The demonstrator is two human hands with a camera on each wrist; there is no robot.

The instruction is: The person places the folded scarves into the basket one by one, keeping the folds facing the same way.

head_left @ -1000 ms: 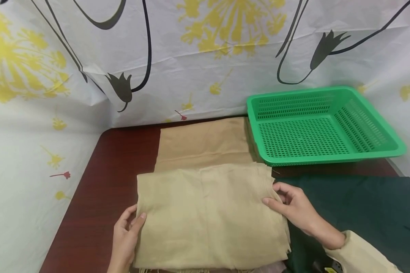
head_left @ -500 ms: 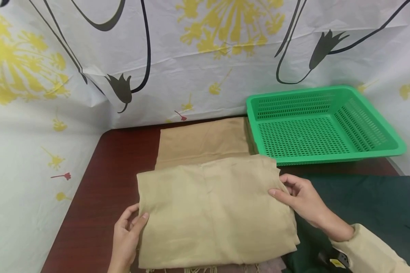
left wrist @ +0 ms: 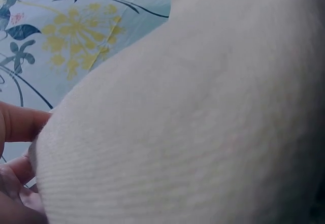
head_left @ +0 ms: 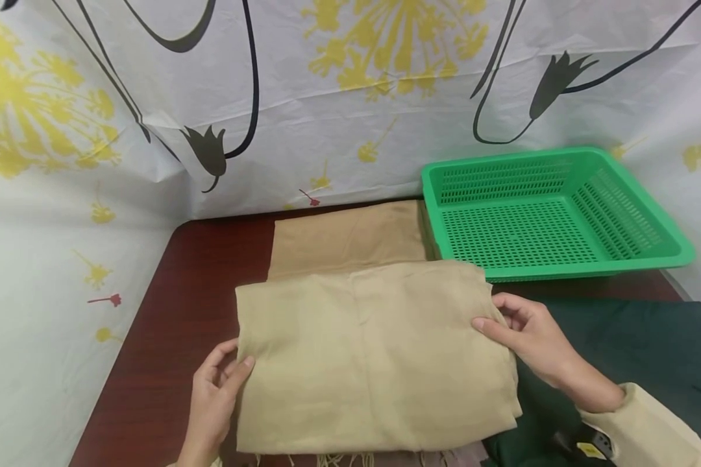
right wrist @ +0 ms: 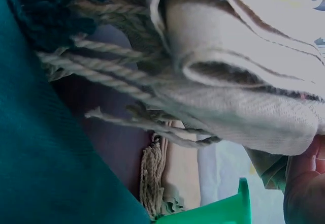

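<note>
A folded beige fringed scarf spans the space between both hands, with knotted tassels hanging below its lower edge. My left hand pinches its left edge, thumb on top and fingers behind. At the right edge, my right hand holds the folded layers between thumb and fingers. In the left wrist view the scarf fills most of the frame, with a few fingers at its edge. The right wrist view shows the rolled layers of the scarf, twisted tassels and part of the right hand.
Behind the scarf lies a folded tan cloth on the dark red table. A green plastic basket stands back right. Dark green cloth spreads at the right. A flower-printed sheet hangs around the table.
My right hand has moved right and slightly up, drawing the scarf's right side that way. The left hand has risen a little. The scarf now covers more of the tan cloth.
</note>
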